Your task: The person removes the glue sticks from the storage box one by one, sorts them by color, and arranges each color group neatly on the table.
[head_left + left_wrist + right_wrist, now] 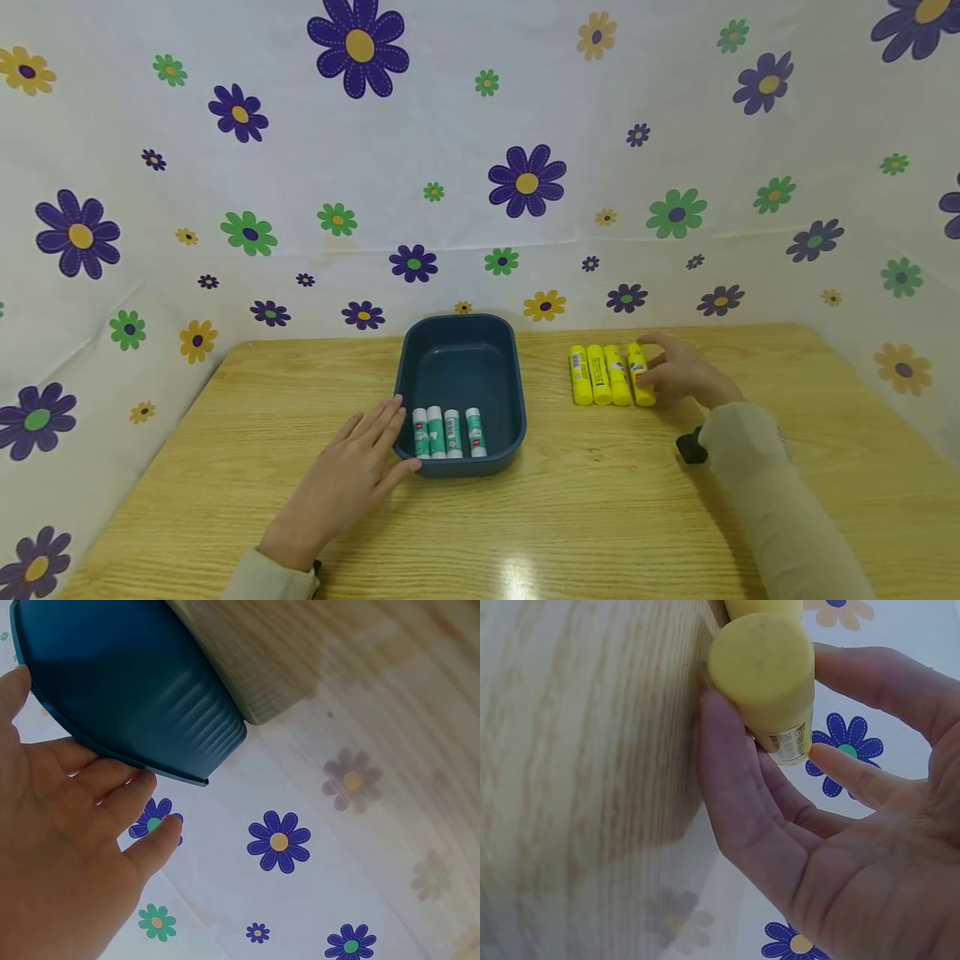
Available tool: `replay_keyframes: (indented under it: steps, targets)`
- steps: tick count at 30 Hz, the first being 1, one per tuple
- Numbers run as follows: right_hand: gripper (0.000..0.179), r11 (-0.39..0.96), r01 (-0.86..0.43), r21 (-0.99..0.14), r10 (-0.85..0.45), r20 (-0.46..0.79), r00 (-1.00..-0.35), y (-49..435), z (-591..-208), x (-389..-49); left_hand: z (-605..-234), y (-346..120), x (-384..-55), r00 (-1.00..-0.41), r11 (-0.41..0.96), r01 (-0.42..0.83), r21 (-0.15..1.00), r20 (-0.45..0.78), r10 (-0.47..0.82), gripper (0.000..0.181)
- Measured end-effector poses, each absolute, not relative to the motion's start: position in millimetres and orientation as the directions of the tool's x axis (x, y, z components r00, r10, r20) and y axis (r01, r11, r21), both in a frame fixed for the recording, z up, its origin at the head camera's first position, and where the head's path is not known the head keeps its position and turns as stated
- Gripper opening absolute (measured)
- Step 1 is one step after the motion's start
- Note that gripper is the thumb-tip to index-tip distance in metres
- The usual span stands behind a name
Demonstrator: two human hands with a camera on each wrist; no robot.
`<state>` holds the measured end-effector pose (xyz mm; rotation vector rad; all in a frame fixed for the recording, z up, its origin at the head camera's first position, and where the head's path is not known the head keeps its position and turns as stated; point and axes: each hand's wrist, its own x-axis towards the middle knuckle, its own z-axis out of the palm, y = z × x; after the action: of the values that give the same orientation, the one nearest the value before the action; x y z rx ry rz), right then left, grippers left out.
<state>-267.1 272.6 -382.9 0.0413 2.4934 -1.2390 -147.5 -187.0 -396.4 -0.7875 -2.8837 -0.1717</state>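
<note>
In the head view a dark blue bin (461, 367) stands on the table left of the middle. Several green-and-white glue sticks (453, 435) lie side by side at its near end. My left hand (348, 467) rests on the bin's near left corner, fingers nearly straight along the rim; the left wrist view shows the fingertips touching that rim. To the right, my right hand (686, 375) holds the rightmost yellow glue stick (641, 387) between thumb and fingers. Seen from the right wrist, the fingers go round the stick's sides, close over the table.
Several more yellow glue sticks (598, 375) lie in a row just left of the held one. The wooden table (585, 517) ends at the back against a white flowered cloth (450, 125), which also hangs at both sides.
</note>
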Motion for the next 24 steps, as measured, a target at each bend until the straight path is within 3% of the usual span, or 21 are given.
replay_keyframes:
  steps: [24]
  targets:
    - [0.08,0.629,0.171,-0.758,-0.145,-0.331,-0.932,270.9,-379.0,-267.1,-399.2,-184.8,-147.2,-0.854,0.86,0.506,0.067,0.18,0.488,0.071]
